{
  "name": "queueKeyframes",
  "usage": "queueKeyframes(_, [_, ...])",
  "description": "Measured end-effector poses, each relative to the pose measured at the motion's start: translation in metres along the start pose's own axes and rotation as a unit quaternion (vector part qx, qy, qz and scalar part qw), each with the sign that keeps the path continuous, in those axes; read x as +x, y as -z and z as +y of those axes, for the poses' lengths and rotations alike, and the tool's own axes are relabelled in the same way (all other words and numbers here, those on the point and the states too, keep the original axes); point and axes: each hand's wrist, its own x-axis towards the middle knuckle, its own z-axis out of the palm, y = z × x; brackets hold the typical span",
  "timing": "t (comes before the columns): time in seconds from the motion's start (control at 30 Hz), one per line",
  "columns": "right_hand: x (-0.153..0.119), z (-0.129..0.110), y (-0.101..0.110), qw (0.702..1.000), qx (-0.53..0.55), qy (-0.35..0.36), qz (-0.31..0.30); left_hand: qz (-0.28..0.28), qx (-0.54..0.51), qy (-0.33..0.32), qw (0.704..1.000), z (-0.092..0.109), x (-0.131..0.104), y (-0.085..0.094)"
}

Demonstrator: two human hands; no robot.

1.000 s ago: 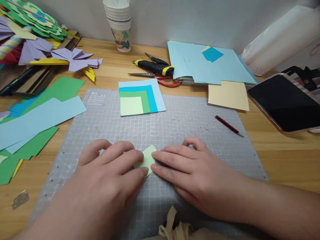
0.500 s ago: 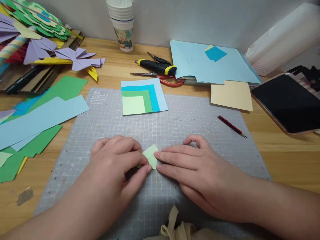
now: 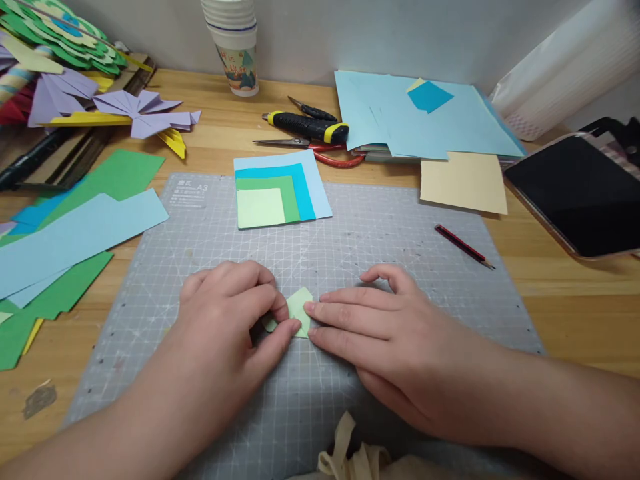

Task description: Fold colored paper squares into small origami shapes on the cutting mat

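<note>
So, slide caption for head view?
Left hand and right hand handle a small pale-green paper piece on a gray gridded cutting mat.

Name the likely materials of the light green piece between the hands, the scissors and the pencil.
Light green piece: matte paper or card, by its flat, crisp edges. Scissors: gray blades, probably metal; glossy red handles, perhaps plastic. Pencil: likely painted wood, its sharpened end pale.
</note>
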Motion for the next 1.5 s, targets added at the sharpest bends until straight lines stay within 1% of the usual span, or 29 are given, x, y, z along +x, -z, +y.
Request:
queueKeyframes(0.17, [-0.0007, -0.0036, -0.0014, 1.000, -0.019, 0.002, -0.017, -0.004, -0.007, 0.002, 1.000, 0.0000, -0.0009, 0.0002])
queueKeyframes(0.37, [-0.0012, -0.0040, -0.0023, 0.999, -0.025, -0.006, -0.024, -0.002, -0.015, 0.021, 1.000, 0.0025, -0.0018, 0.0055])
queueKeyframes(0.47, [-0.0015, -0.0038, -0.0020, 0.999, -0.024, -0.006, -0.026, 0.007, 0.000, 0.032, 0.999, 0.0036, -0.0023, 0.0062])
queueKeyframes(0.63, [-0.0004, -0.0041, -0.0028, 1.000, -0.021, -0.002, -0.019, 0.007, 0.001, 0.040, 0.999, 0.0034, -0.0019, 0.0045])
queueKeyframes(0.9, [0.0014, -0.0035, -0.0026, 1.000, -0.025, -0.004, -0.018, 0.004, -0.006, 0.043, 0.999, 0.0031, -0.0002, 0.0037])
queueKeyframes(1.07, [0.0002, -0.0050, -0.0014, 0.999, -0.027, -0.006, -0.017, 0.007, -0.009, 0.034, 0.999, 0.0024, 0.0001, 0.0039])
queueKeyframes(1.3, [-0.0008, -0.0065, -0.0035, 0.998, -0.046, -0.003, -0.031, 0.002, -0.006, 0.022, 1.000, 0.0013, 0.0016, 0.0023])
queueKeyframes(1.37, [0.0002, -0.0072, -0.0030, 0.998, -0.047, -0.003, -0.030, -0.005, -0.003, 0.024, 1.000, 0.0011, 0.0016, 0.0020])
queueKeyframes(1.5, [0.0020, -0.0084, -0.0003, 0.998, -0.036, -0.018, -0.044, 0.003, -0.001, 0.034, 0.999, 0.0009, 0.0031, 0.0014])
